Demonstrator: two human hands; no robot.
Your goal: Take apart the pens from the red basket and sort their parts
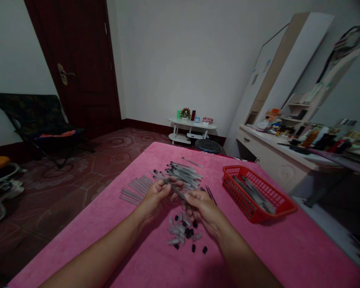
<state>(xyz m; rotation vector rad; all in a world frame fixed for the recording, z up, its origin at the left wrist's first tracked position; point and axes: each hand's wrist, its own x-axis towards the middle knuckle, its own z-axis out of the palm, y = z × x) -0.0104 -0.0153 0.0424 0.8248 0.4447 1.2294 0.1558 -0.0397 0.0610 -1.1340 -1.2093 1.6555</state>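
Both hands meet over a pink table point(114, 240). My left hand point(156, 195) is closed round one end of a clear pen point(174, 191). My right hand point(202, 209) pinches the same pen at its other end. Behind the hands lies a heap of assembled pens point(184, 173). A row of empty clear barrels point(136, 188) lies to the left. Below the hands are scattered clear caps and small black plugs point(184, 236). A few thin black refills point(210, 194) lie just right of the right hand.
A red plastic basket point(283, 208) holding several pens stands at the right of the table. A dresser with bottles point(288, 148) is beyond it. A dark folding chair point(39, 120), a brown door point(78, 60) and a low white shelf point(192, 128) stand further back.
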